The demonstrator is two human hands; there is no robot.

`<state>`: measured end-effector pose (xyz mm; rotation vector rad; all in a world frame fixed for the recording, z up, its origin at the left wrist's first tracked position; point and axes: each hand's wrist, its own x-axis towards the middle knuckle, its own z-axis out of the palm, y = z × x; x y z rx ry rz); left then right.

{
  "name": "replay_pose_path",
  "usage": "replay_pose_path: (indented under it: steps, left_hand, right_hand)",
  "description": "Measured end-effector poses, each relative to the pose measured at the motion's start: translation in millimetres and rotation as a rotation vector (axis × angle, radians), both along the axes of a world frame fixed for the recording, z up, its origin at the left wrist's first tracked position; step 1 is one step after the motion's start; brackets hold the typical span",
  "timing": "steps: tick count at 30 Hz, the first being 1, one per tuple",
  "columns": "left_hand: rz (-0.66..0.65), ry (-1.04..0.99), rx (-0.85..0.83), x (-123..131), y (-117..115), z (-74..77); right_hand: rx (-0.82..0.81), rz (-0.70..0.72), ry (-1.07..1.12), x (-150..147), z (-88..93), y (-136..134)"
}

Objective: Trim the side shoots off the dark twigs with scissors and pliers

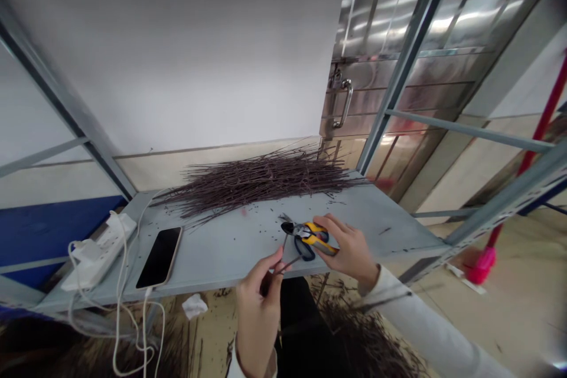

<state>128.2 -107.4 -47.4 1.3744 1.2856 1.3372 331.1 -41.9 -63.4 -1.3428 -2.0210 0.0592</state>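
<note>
My right hand is closed round the yellow and black handles of a pair of cutting pliers. The pliers' dark jaws point left, over the front part of the grey shelf. Between the fingertips of my left hand is a thin dark twig, pinched just below the jaws. The twig's upper end reaches the jaws; whether they grip it I cannot tell. Behind both hands lies a large heap of dark twigs along the back of the shelf.
A phone and a white power strip with cables lie at the shelf's left end. Grey metal posts frame it. More twigs are on the floor below, and a pink broom stands at right.
</note>
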Motion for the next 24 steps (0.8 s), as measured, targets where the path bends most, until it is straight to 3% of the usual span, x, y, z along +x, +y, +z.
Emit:
replay_pose_path:
  steps: [4,7,10,13,15,17,20,24]
  left_hand:
    - [0.048,-0.045,0.007,6.5,-1.6,5.4]
    - [0.085,-0.067,0.014,2.3,2.6,8.2]
    - [0.104,-0.064,0.003,-4.7,8.0,6.6]
    - [0.088,-0.079,-0.001,-9.9,12.1,2.4]
    - [0.054,-0.095,-0.001,-13.0,13.9,0.7]
    - [0.037,-0.111,-0.009,-17.2,14.7,0.6]
    - [0.065,-0.12,-0.003,-26.6,14.6,2.1]
    - [0.084,-0.106,0.03,-36.6,13.9,2.1]
  right_hand:
    - [0.113,-0.201,0.014,-18.3,-17.7,3.2]
    - [0.05,-0.142,0.209,-35.0,-20.2,-0.8]
    - [-0.18,0.122,0.553,-47.8,-17.9,-7.4]
    - [-0.623,0.507,0.95,-51.9,-21.5,-12.5]
    - [-0.868,0.718,1.095,-49.0,-25.3,-14.9]
    - [-0.953,0.845,1.209,-42.1,-23.4,-17.3]
    - [-0.78,0.782,1.432,-25.8,-1.5,-21.1]
    - [-0.179,0.23,1.424,-1.0,32.3,-17.0]
